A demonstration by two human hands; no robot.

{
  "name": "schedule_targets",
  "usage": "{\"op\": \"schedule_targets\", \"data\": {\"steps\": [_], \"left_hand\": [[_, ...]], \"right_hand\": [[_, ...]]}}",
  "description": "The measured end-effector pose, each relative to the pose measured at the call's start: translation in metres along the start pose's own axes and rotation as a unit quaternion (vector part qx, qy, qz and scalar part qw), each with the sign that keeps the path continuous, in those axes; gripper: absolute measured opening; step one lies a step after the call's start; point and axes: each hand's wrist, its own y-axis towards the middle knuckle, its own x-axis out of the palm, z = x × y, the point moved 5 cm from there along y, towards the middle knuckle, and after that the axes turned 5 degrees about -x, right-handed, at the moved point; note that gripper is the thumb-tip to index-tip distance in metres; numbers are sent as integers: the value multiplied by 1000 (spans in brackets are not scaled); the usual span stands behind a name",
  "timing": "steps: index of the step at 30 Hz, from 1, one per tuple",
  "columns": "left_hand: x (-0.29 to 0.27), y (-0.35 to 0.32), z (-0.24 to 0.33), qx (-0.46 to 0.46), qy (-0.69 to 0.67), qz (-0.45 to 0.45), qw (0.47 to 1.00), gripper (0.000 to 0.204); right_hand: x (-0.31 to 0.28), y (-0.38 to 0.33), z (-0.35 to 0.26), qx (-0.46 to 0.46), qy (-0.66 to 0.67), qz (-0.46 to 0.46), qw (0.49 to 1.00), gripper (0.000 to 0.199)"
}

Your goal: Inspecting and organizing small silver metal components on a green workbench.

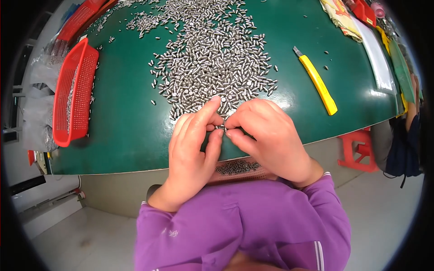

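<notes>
My left hand (pixel 192 147) and my right hand (pixel 266 128) meet at the near edge of a green table. Thumbs and fingertips pinch a small metal part (pixel 222 128) between them, mostly covered by the fingers. Just beyond my fingertips spreads a large pile of small silver metal parts (pixel 212 63), pointed and bullet-like in shape. Under my wrists, below the table edge, a pinkish-red basket (pixel 239 176) holds many more dark metal parts (pixel 237 167).
A long red perforated basket (pixel 83 104) stands at the left, with metal parts inside. To the right lies a yellow utility knife (pixel 318 86), blade out. Plastic sheets (pixel 373 56) and cloth (pixel 341 20) line the far right edge. A red stool (pixel 357 151) is on the floor.
</notes>
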Motion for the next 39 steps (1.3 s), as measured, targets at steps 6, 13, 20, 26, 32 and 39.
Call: {"op": "schedule_targets", "data": {"steps": [6,13,20,26,32,39], "left_hand": [[-1,0,-3,-11,-15,-17,1000,60],[-2,-3,-6,-18,-41,-30,999,66],[-3,-6,-8,-31,-40,-19,999,71],[-4,-5,-6,-26,-44,-35,998,73],[-2,-5,-5,-24,-28,-25,999,73],[-3,-5,-7,-33,-37,-21,999,71]], "right_hand": [[-1,-1,1,12,2,-5,1000,16],[0,-1,0,-11,-2,-5,1000,18],[-1,-2,2,14,9,13,1000,21],[-1,-1,2,8,-11,13,1000,22],[-1,0,1,-3,-4,10,1000,22],[-4,-2,1,41,-14,14,999,22]]}}
